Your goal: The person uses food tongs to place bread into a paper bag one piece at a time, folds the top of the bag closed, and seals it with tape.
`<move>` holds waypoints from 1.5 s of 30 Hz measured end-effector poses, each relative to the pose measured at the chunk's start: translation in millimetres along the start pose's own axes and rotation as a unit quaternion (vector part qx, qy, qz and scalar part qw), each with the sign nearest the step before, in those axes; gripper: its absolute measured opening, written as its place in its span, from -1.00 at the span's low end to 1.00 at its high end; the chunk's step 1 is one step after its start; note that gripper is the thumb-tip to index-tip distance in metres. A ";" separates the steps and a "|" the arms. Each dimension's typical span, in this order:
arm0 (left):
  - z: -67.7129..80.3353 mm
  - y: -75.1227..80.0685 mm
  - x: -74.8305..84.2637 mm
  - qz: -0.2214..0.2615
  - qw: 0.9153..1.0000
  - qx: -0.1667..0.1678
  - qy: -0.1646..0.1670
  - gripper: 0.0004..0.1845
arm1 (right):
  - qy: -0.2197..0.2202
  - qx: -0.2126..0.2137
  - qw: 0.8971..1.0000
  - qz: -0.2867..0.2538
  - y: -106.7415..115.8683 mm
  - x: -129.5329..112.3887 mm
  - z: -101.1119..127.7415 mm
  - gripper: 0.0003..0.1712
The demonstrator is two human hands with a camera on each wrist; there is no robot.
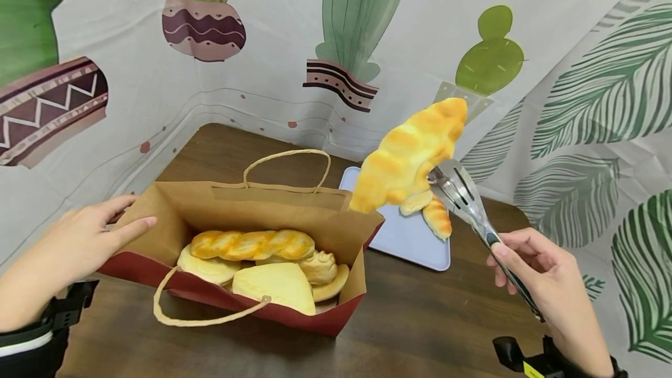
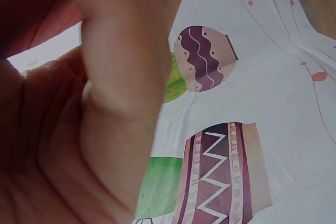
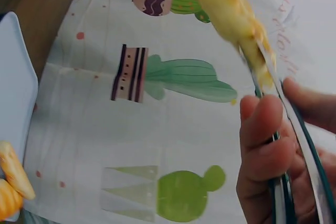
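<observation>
My right hand (image 1: 541,267) grips metal tongs (image 1: 472,209) with dark handle edges. Their tips clamp a large golden bread (image 1: 409,156), shaped like a croissant, above the right end of the paper bag (image 1: 294,203). In the right wrist view, the bread (image 3: 231,14) sits between the tong ends. At the bag's left rim is my left hand (image 1: 100,232), thumb over the inside and fingers outside, holding the edge. A braided bread (image 1: 252,245) lies on top in the bag, over a pale wedge-shaped bread (image 1: 275,284) and several other breads. The left wrist view shows mostly hand.
Behind the bag's right end, a pale blue tray (image 1: 415,249) holds small breads (image 1: 437,219), partly covered by the raised bread. Rope handles (image 1: 210,322) stand up from both bag sides. A cactus-print cloth (image 1: 273,86) hangs behind the brown table (image 1: 420,319).
</observation>
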State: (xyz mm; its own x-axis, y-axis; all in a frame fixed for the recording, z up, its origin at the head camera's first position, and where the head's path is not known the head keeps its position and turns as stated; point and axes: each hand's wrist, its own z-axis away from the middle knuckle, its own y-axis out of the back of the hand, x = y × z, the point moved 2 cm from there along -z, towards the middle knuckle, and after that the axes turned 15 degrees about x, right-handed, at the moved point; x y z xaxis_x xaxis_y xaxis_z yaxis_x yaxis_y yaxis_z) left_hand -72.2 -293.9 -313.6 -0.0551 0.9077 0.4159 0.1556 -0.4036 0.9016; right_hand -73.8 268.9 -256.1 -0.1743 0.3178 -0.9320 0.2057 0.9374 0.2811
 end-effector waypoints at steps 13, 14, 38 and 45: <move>-1.5 -0.4 1.2 -0.002 1.000 -0.010 -0.002 -0.22 | 0.328 -0.084 0.927 0.163 -34.4 -43.5 2.5 -0.60; -1.5 0.1 1.9 -0.003 1.000 -0.011 -0.002 -0.22 | 0.356 -0.092 0.913 0.176 -39.7 -48.7 0.5 -0.63; -2.9 -0.9 0.5 -0.010 1.000 -0.006 -0.002 -0.22 | 0.502 -0.305 0.648 0.485 -204.7 -133.0 -1.4 -0.60; -3.2 0.2 2.0 -0.013 1.000 -0.008 -0.001 -0.22 | 0.534 -0.344 0.629 0.449 -222.6 -130.4 9.1 -0.57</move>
State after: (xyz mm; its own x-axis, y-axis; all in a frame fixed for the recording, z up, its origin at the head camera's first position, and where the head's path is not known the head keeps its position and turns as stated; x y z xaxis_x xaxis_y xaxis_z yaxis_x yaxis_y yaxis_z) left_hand -75.4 -292.6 -312.2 -0.0567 0.9182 0.3921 0.1390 -0.3816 0.9138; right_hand -88.1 17.5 -199.2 -0.9081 0.3329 0.2539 0.2810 0.0350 0.9591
